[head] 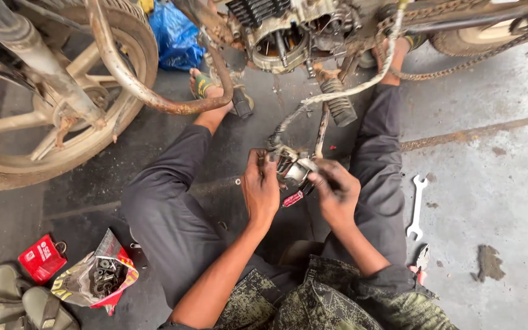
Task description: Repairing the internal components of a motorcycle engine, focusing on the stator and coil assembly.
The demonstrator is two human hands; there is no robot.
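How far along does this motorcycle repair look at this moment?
Done: the engine sits with its side open and the chain hangs slack. In hand: the left hand and right hand grip a small metal part on a cable. Left: wrench, pliers and bag of parts lie unused.

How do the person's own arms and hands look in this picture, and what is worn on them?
Both forearms are bare, with no gloves, watch or rings visible. The left hand and the right hand are smeared with dark grease, heaviest on the fingers. Short sleeves of a green camouflage shirt seem to end above the elbows. The trousers are dark grey.
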